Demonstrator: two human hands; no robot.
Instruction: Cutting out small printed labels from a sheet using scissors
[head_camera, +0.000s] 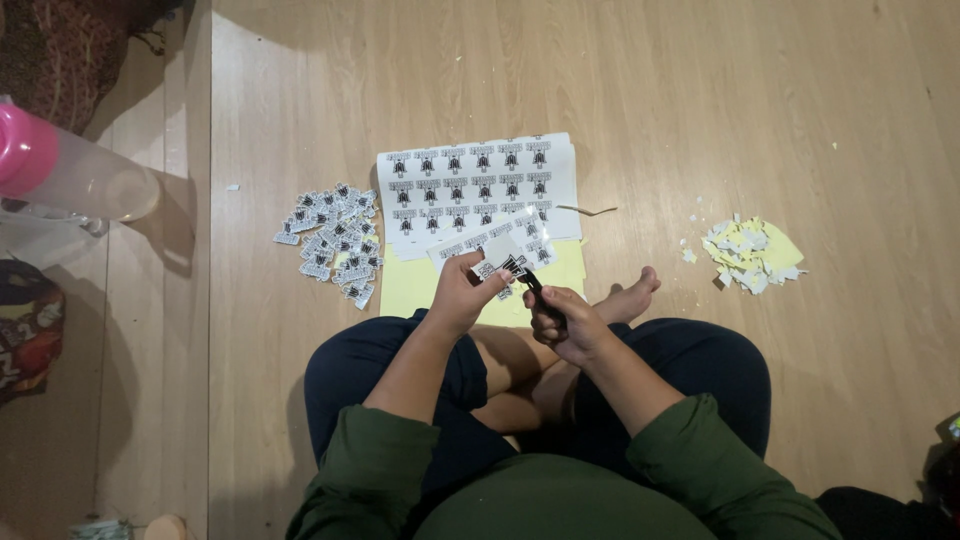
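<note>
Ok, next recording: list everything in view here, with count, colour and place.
sticker sheet: one, white with black prints, floor ahead
yellow sheet: one, under the sticker sheet
cut stickers: a pile, black and white, left of the sheet
paper scraps: a pile, white and yellow, right
bottle: one, clear with pink cap, far left
scissors: one pair, black, right hand
left hand: holds a sticker strip
right hand: grips the scissors

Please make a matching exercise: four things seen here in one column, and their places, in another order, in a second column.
1. scissors
2. cut stickers
3. scrap pile
4. sticker sheet

a. on the floor, to the person's right
b. on the floor, to the person's left
c. in the right hand
d. flat on the floor, ahead of the knees

Pairs: 1-c, 2-b, 3-a, 4-d
</note>
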